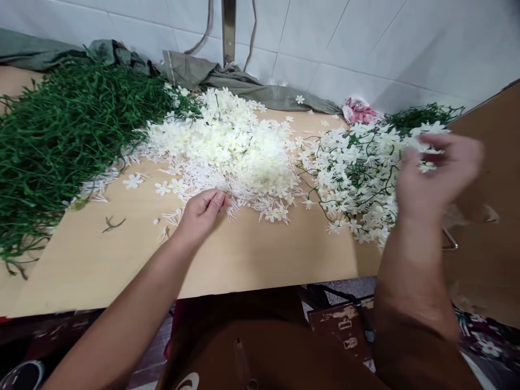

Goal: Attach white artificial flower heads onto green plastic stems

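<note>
My left hand point(205, 214) is at the front edge of a pile of loose white artificial flowers point(244, 141). Its thumb and fingers are pinched together, and whatever lies between them is too small or hidden to name. To the right, my right hand point(441, 168) is raised over a heap of white flowers on green stems point(349, 168). A gap shows between its thumb and curled fingers, with white petals visible behind and beside the fingertips. The hand is slightly blurred.
A big mound of green plastic stems point(77, 119) covers the left of the cardboard-topped table point(260, 254). Grey-green cloth point(276, 97) runs along the tiled wall. A pink-and-white bundle point(359, 111) sits at the back, and a brown cardboard panel point(491, 216) stands at right.
</note>
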Tool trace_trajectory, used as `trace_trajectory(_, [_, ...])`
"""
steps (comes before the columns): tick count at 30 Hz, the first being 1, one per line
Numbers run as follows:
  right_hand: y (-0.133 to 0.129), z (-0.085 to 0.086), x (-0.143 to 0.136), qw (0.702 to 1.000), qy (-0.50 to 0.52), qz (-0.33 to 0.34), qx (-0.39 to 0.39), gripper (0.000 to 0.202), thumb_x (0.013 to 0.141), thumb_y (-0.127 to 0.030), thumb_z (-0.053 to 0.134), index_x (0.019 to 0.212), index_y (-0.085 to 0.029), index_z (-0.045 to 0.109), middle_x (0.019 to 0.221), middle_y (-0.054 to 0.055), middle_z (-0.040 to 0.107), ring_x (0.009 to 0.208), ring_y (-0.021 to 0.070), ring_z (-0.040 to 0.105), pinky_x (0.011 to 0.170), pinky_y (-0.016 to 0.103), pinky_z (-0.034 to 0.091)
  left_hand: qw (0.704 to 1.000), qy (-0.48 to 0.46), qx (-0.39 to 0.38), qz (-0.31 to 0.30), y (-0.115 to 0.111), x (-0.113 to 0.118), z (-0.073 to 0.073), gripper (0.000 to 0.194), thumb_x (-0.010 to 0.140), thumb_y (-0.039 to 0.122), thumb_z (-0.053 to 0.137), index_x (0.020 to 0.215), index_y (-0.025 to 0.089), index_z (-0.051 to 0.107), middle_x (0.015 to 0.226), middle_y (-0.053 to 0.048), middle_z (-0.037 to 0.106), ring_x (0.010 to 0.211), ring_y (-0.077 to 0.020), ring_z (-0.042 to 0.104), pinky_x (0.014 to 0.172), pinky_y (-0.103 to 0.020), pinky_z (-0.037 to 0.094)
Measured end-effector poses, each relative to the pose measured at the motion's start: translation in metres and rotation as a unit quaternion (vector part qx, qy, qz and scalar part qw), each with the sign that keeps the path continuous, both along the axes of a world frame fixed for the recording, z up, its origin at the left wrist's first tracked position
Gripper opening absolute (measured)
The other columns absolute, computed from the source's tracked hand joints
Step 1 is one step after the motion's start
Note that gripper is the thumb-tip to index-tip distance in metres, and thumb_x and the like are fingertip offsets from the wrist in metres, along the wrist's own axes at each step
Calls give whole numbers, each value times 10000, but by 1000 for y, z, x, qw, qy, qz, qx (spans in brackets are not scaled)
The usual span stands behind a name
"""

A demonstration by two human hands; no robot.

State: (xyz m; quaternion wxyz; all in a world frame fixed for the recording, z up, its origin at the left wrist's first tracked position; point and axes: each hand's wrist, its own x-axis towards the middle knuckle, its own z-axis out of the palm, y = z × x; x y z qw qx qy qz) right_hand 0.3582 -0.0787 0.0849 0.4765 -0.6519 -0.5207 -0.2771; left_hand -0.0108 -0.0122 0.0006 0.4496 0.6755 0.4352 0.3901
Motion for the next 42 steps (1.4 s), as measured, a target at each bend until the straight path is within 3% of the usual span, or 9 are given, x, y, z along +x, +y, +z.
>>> trace_trajectory(4, [22,-37,-88,936,-49,230,-264,147,872,-278,596,867,-167,693,822,94,683,758,207,611,697,371,527,997,60,54,0,2,-2,-5,359,892,463,490,700,194,631,641,-19,603,648,-154,556,656,-289,441])
trace_trajectory(7, [36,-58,-138,874,-120,274,-382,190,858,-223,627,1009,-126,691,957,141,682,894,244,607,819,387,516,993,84,79,6,2,-5,-7,328,903,417,476,725,192,636,724,-39,665,720,-173,604,716,-302,469])
trace_trajectory(11, [52,-71,-169,824,-166,244,-484,200,877,-132,558,1032,-86,675,1056,205,641,996,285,570,858,392,480,989,104,103,-1,1,-8,-6,308,910,385,468,747,194,647,759,-47,685,744,-182,615,735,-306,470])
trace_trajectory(18, [69,-64,-162,829,116,357,-413,58,835,-164,608,893,-166,602,795,18,588,692,128,510,707,300,424,989,100,108,-4,2,-8,-8,318,912,395,474,744,204,665,747,-56,688,753,-192,617,739,-315,459])
trace_trajectory(24, [64,-54,-172,747,304,443,-392,41,831,-176,574,837,-198,540,699,-27,566,583,90,462,606,274,383,995,58,77,17,2,-4,-8,227,861,341,571,940,181,712,935,-77,717,854,-180,628,804,-303,473])
trace_trajectory(27, [56,-56,-187,729,274,473,-413,73,822,-169,562,884,-201,544,669,-44,557,582,91,473,607,266,378,999,-29,1,17,2,-2,-8,323,827,442,630,988,172,699,886,-65,698,763,-152,602,725,-278,474])
trace_trajectory(31, [50,-60,-197,745,228,474,-411,111,819,-160,545,906,-207,494,642,-51,555,617,108,500,640,270,386,993,-101,-61,14,3,2,-8,428,690,575,745,821,175,667,707,-6,628,626,-112,527,621,-251,449])
trace_trajectory(36, [49,-60,-187,759,212,455,-415,149,813,-212,634,839,-205,487,734,-23,590,647,107,525,659,274,408,992,-94,-63,59,6,3,-9,375,662,487,798,712,186,580,604,41,530,561,-88,465,563,-234,408])
trace_trajectory(42, [38,-70,-202,788,-82,414,-447,115,803,-203,707,872,-149,632,912,106,648,919,236,554,813,369,433,990,-93,-19,108,7,2,-9,247,725,376,743,783,193,588,639,38,525,576,-92,472,575,-231,392])
